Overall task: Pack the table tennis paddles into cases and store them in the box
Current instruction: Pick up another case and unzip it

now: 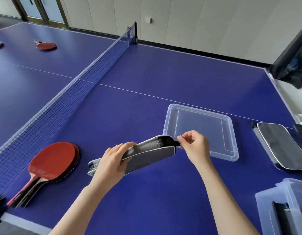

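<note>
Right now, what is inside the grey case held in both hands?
The grey case is parted at its far end, showing only black fabric. The left hand grips its middle; the right hand pinches the zipper pull. Whether anything lies inside is hidden by its walls.

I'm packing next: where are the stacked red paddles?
Head view, lower left: the stacked paddles lie on the table beside the net, left of the grey case.

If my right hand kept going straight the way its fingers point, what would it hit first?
Probably the grey case, at its black end, where the right hand pinches the zipper pull.
</note>
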A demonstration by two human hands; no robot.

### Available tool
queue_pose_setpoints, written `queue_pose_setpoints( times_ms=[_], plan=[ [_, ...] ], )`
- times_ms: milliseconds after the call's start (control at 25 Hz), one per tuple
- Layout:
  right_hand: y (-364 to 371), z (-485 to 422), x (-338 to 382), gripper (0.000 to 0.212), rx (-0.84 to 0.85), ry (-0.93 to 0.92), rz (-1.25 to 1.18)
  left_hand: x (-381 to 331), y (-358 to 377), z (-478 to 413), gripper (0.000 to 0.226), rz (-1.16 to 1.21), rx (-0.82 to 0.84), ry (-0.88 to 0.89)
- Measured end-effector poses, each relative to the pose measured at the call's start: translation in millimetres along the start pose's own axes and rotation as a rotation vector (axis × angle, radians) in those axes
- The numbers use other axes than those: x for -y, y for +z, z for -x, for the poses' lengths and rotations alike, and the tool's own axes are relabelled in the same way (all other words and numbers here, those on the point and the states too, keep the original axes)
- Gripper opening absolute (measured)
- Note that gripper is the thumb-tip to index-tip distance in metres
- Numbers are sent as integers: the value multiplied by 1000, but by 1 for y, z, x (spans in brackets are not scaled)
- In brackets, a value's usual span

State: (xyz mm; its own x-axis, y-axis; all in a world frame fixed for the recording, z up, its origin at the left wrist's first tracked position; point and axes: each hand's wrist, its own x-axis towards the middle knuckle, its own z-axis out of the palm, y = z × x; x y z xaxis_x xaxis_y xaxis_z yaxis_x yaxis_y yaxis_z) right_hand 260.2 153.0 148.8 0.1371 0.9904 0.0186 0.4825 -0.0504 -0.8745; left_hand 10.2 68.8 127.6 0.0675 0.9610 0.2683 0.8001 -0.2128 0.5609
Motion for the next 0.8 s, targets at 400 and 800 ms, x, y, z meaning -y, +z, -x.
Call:
queue_pose_setpoints(
  times_ms=[400,800],
  plan=[
    [33,19,0,9,-137,281,-179,66,-55,-23,41,771,176,-289],
    [44,20,22,10,32,27,-59,107,-62,-17,41,1254,418,-780]
  ],
)
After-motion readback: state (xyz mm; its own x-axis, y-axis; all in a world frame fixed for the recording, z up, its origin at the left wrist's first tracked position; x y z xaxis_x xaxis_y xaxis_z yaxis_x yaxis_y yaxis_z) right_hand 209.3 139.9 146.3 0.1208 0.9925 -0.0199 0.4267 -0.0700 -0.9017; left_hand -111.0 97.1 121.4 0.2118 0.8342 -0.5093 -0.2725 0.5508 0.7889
